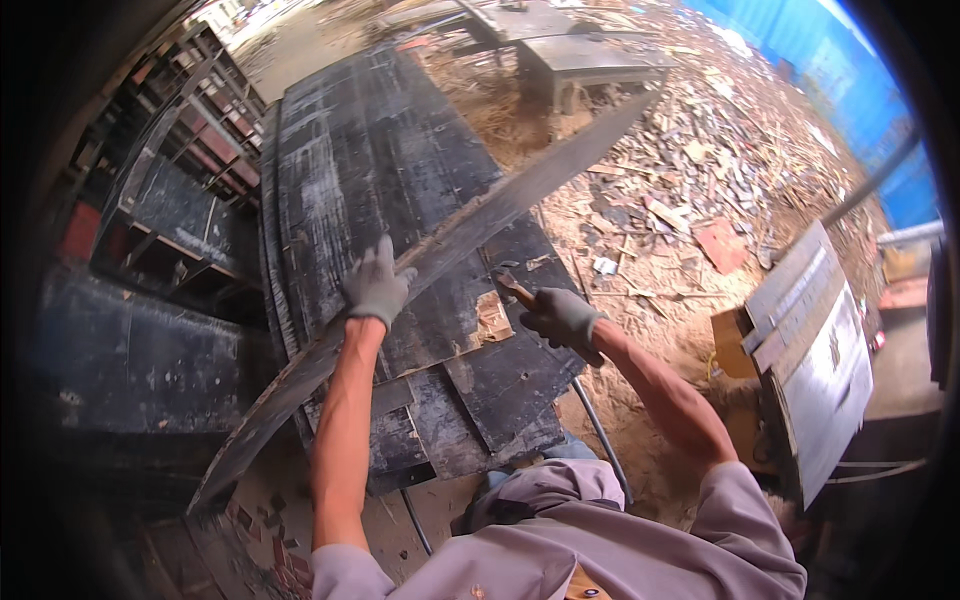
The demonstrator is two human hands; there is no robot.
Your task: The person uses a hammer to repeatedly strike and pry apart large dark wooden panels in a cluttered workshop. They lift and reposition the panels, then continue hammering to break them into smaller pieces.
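Observation:
A long, narrow dark board [470,225] runs diagonally from the lower left to the upper right, across a stack of black, scuffed panels [350,160]. My left hand [378,284], in a grey glove, rests at the board's far edge, fingers stretched out and thumb against the board. In my right hand [563,320], also gloved, is a hammer [517,291] gripped by its wooden handle. Its head is just above the panels, on the near side of the board. Beside it, one panel shows a torn patch of bare wood [492,318].
On the left stand dark panels and frames [180,210]. Wood scraps [690,190] cover the ground at the right, before a blue wall [800,70]. A low table [595,55] stands at the back. Grey boards [825,360] lean at the right.

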